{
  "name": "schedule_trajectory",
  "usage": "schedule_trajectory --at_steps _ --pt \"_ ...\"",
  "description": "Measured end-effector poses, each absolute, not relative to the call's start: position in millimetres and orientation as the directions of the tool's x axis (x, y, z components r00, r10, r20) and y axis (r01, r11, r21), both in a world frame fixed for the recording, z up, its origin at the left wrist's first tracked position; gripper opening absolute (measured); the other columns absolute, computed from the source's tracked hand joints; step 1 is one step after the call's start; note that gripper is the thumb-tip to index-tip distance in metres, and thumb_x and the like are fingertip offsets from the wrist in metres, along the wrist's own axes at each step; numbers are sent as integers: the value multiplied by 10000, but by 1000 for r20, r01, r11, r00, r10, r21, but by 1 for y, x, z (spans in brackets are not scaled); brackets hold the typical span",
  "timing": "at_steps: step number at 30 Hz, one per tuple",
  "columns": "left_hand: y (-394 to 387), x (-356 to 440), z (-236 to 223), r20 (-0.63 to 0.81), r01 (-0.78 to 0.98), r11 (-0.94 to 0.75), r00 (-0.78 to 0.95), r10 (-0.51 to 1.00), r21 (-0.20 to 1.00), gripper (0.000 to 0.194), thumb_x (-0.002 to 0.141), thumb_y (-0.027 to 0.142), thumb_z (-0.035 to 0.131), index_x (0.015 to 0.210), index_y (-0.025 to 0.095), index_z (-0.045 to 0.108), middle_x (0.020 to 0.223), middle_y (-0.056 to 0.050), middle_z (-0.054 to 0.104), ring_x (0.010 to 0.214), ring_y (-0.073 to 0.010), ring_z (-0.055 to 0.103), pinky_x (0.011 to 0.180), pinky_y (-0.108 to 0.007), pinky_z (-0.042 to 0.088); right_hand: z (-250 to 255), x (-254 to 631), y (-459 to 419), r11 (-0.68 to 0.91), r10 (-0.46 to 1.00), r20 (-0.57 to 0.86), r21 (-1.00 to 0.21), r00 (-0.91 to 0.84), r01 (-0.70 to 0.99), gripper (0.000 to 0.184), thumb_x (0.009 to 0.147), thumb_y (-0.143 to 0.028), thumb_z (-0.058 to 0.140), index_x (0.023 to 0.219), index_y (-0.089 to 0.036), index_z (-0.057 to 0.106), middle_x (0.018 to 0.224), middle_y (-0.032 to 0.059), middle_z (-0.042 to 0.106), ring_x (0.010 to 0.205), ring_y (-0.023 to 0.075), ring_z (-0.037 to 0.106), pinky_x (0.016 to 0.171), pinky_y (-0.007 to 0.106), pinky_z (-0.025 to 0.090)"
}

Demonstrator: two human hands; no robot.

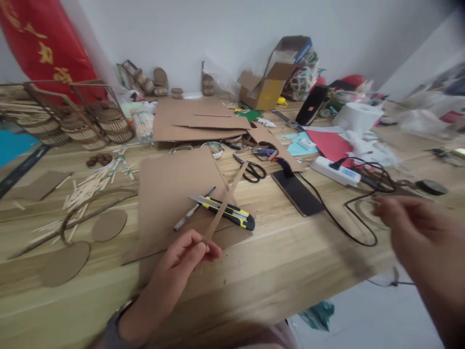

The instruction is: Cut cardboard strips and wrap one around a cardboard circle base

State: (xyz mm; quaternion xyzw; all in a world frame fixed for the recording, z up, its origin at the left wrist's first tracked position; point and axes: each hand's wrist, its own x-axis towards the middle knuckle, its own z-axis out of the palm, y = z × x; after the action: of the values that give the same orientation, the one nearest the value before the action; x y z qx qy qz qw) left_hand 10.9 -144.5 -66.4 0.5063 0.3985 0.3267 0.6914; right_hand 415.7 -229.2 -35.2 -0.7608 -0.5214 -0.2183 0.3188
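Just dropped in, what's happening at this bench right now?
A person sits at a wooden table littered with cardboard craft pieces. The left hand pinches the lower end of a thin cardboard strip, held slanting up over a cardboard sheet. On that sheet lie a yellow-and-black utility knife and a pen. The right hand, blurred, holds nothing and hovers near a black cable.

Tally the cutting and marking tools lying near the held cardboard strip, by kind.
Utility knife: 1
Pen: 1
Scissors: 1
Total: 3
The left hand pinches the cardboard strip; the right hand holds nothing.
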Motion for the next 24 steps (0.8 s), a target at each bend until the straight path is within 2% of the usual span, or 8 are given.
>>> schedule_trajectory --at_steps 3,6,8,11,16,20,22,24 --pt "-146 11 -66 -70 176 0 394 916 984 272 959 416 529 852 188 631 877 -49 712 862 -186 659 815 -299 499 -27 310 -195 345 799 587 -264 -135 901 121 950 -305 576 899 -243 667 748 54 730 608 144 660 515 250 483" --pt "-145 11 -70 156 372 -293 356 922 881 226 982 333 473 850 194 593 830 -39 682 783 -175 633 716 -278 463 -33 230 -168 571 787 546 -471 -286 672 134 943 -193 541 963 -243 664 797 29 728 719 149 689 625 250 536" --pt "-143 12 -75 301 464 -448 359 884 764 200 988 273 450 843 196 564 797 -31 652 746 -170 609 681 -273 442 -44 201 -153 476 877 414 -679 -243 559 98 916 -219 574 955 -234 662 809 19 727 717 149 687 639 256 544" --pt "-140 12 -80 413 545 -575 400 818 610 217 995 214 412 829 194 551 783 -35 634 729 -174 591 668 -276 437 -61 184 -135 162 983 132 -947 -125 277 124 839 -321 654 905 -220 626 765 6 701 675 144 664 596 254 530" --pt "-140 15 -83 404 592 -631 485 775 501 264 997 191 380 867 174 609 888 -80 680 814 -202 613 720 -310 460 -74 184 -122 -80 994 -72 -991 -81 -103 322 691 -397 793 770 -224 534 671 -52 578 613 99 559 579 226 467" --pt "-140 15 -77 254 472 -479 464 849 740 241 984 311 472 917 161 648 894 -74 685 833 -199 614 734 -308 458 -72 188 -122 -179 979 -161 -970 -121 -162 355 670 -411 832 757 -215 548 682 -47 590 609 89 541 574 218 446" --pt "-138 15 -74 55 341 -220 432 900 914 268 953 392 526 943 162 661 854 -51 679 762 -169 597 670 -275 447 -71 191 -122 -214 970 -185 -959 -159 -187 361 675 -418 838 759 -215 551 706 -36 623 611 90 557 579 222 461" --pt "-135 14 -73 -163 199 84 427 889 976 299 904 443 575 914 158 667 778 -23 654 654 -130 544 584 -242 408 -72 192 -123 -249 955 -206 -947 -212 -205 365 683 -423 838 762 -217 548 717 -30 647 607 94 575 576 227 482"
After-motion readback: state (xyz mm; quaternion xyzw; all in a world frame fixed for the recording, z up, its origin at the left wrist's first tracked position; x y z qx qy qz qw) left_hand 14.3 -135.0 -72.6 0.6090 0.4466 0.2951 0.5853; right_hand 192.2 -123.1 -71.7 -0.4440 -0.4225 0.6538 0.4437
